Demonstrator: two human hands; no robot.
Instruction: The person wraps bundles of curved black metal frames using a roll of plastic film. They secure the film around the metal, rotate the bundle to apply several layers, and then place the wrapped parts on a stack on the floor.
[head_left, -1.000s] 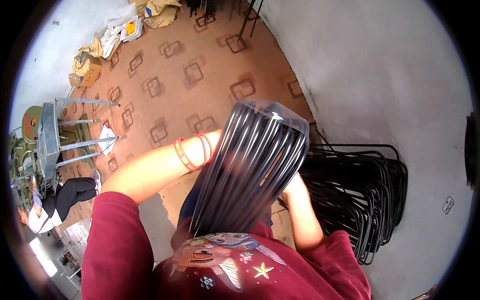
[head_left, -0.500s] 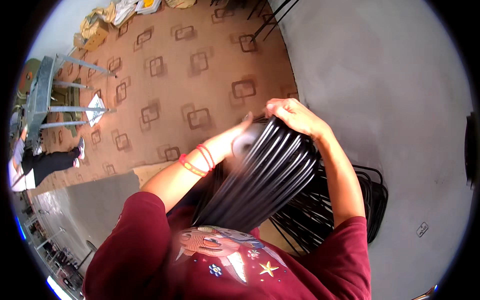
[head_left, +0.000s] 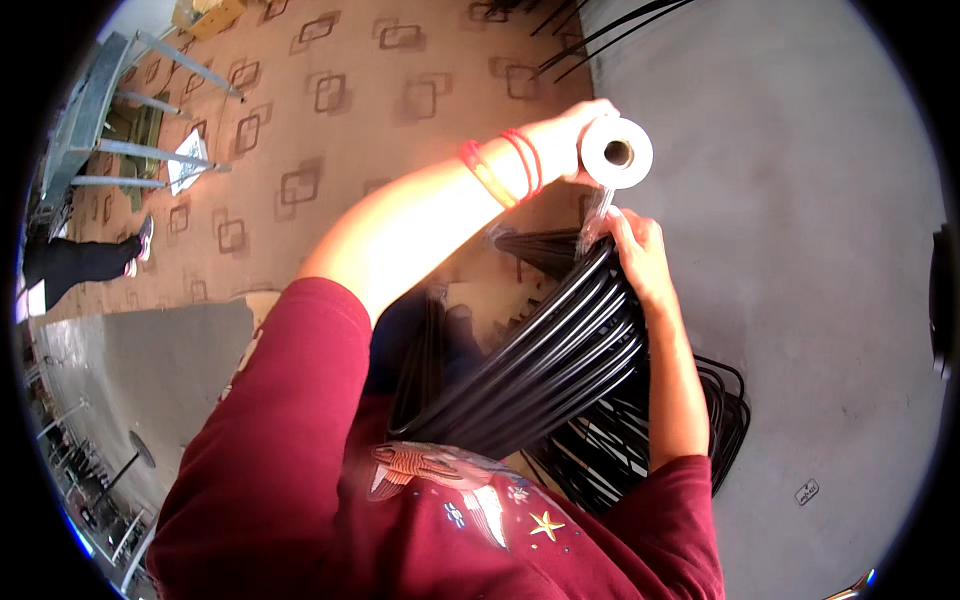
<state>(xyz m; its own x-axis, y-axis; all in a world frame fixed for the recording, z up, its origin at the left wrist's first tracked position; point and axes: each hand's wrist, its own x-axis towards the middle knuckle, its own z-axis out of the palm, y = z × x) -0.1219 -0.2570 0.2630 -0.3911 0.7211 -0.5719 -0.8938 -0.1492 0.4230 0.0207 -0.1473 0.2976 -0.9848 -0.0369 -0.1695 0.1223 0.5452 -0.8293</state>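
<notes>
My left hand (head_left: 588,122) is raised past the far end of a bundle of black bent tubes (head_left: 545,365), its fingers around a roll of clear stretch film (head_left: 641,155). The roll's open core faces up at me. A narrow twisted strip of film (head_left: 594,225) runs down from the roll to the bundle. My right hand (head_left: 642,250) grips the bundle's far end, thumb beside the film; some of its fingers are hidden behind the tubes. The bundle's near end rests against my maroon shirt.
More black tube frames (head_left: 725,400) are stacked to the right, under my right forearm. A grey table surface (head_left: 800,300) extends along the right. On the far left stand a metal-legged table (head_left: 85,130) and a person's leg (head_left: 95,260). A cardboard box (head_left: 208,15) sits at the back.
My left hand has carried the film roll from the bundle's left side up and right, beyond its far end. A strip of film now shows between roll and bundle. My right hand has shifted slightly nearer.
</notes>
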